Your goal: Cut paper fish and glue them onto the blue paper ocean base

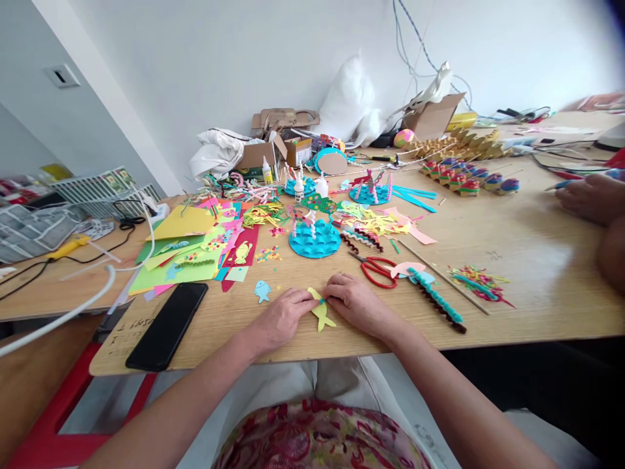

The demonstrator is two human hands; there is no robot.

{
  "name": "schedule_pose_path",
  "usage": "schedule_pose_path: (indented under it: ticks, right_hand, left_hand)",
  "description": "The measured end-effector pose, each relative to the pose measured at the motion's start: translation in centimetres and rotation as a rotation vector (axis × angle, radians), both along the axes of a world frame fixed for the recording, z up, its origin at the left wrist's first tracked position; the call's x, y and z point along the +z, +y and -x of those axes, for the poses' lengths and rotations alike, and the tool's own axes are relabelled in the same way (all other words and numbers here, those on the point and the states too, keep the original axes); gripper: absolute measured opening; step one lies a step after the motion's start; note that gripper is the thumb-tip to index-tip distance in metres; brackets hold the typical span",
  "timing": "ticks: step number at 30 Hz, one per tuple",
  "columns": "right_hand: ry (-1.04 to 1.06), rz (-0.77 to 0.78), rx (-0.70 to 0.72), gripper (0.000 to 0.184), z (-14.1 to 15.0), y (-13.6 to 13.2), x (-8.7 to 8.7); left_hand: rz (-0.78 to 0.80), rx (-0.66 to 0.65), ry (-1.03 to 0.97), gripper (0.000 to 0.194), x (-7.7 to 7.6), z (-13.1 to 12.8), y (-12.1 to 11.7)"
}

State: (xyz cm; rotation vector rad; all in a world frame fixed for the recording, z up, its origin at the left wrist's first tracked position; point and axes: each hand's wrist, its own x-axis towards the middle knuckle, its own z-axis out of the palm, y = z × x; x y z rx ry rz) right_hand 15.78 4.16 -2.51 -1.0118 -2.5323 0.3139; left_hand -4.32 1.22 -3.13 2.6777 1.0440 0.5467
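A yellow paper fish (321, 318) lies on the table's near edge between my hands. My left hand (280, 319) is closed, its fingertips on the fish's left side. From the right, my right hand (359, 301) has its fingers curled together over the other side. Where the fingertips meet, a small blue-green piece (322, 301) shows on the fish; its kind is too small to make out. Left of my hands rests a blue paper fish (262, 290). Red-handled scissors (378, 272) lie beyond my right hand, close to a blue-green fuzzy pipe cleaner (437, 296).
A black phone (167, 326) lies at the left edge beside stacked coloured paper (183, 225). Behind my hands stands a blue egg-carton base (315, 241). A thin wooden stick (444, 277) and paper shreds lie right. Another person's hand (590, 198) rests far right.
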Motion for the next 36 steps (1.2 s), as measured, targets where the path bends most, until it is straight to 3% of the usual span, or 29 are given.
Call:
schedule_pose_path:
  ticks: [4, 15, 36]
  right_hand:
    - [-0.004, -0.005, 0.004, 0.02, 0.0, 0.0, 0.0]
    - [-0.015, -0.019, 0.001, 0.018, 0.0, 0.1, -0.2]
    - [0.003, 0.003, -0.009, 0.019, 0.0, 0.1, -0.3]
  left_hand:
    - [0.015, -0.041, 0.021, 0.049, 0.2, 0.6, 0.1]
    - [-0.037, 0.004, 0.092, 0.029, 0.1, -0.8, 0.4]
    - [-0.012, 0.002, 0.076, 0.029, 0.1, -1.0, 0.8]
